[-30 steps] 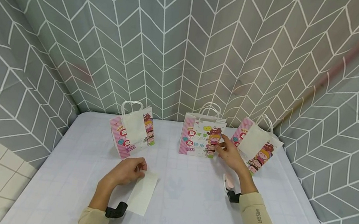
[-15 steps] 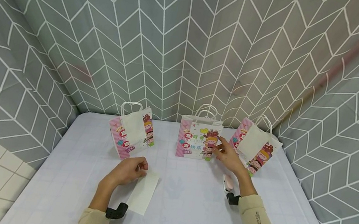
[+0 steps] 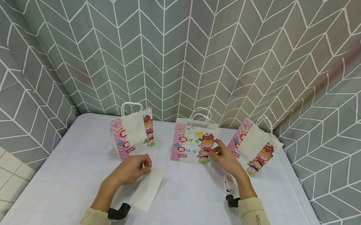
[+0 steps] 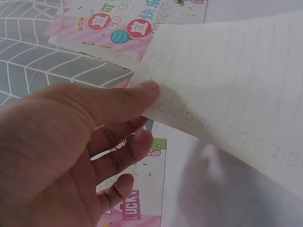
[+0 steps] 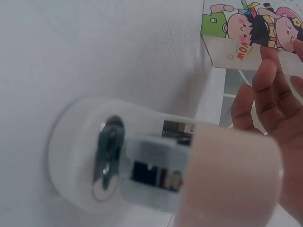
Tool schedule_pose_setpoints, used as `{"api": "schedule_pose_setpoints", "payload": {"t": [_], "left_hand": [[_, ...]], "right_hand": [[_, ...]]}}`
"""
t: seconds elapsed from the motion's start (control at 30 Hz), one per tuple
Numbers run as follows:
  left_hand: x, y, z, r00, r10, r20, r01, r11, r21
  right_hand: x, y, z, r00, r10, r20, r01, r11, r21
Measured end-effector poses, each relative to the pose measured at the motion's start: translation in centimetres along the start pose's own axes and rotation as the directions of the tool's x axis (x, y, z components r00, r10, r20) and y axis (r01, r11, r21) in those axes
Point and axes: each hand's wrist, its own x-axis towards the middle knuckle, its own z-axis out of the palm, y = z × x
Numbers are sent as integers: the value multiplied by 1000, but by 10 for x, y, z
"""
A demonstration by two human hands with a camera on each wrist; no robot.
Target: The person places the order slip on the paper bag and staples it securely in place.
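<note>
My left hand (image 3: 131, 169) pinches the near-white sheet (image 3: 147, 192) by its top end between thumb and fingers. In the left wrist view the paper (image 4: 227, 80) shows faint lines and a row of small printed squares. My right hand (image 3: 227, 161) holds the right edge of the middle paper gift bag (image 3: 190, 144), which stands upright with white handles, pink stripes and cartoon figures. The thumb's contact is hidden in the right wrist view. A pink and white stapler (image 3: 228, 183) lies under my right wrist; the right wrist view shows this stapler (image 5: 71, 156) close up.
A similar bag (image 3: 119, 135) stands at the left, with a blank paper (image 3: 133, 129) on its front. Another bag (image 3: 259, 166) at the right also bears a paper (image 3: 253, 143). Patterned grey curtains (image 3: 185, 52) surround the white-covered table (image 3: 185, 208) at back and sides.
My right hand has shifted the middle bag left and toward me. My left hand and its sheet have moved slightly right and up.
</note>
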Motion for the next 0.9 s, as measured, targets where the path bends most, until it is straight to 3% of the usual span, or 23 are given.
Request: {"api": "schedule_pose_setpoints", "payload": {"t": [0.17,0.5,0.9], "left_hand": [[1,4,-1,1000,-15,-8,14,1000,-17],[1,16,-6,990,116,-75,-116,993,3],[2,35,-9,972,174,-156,-176,984,-4]], "right_hand": [[-1,-1,3,1000,2,14,-2,1000,1],[-3,-7,9,1000,-9,20,9,1000,1],[-4,-10,15,999,4,44,-3,1000,-23]]}}
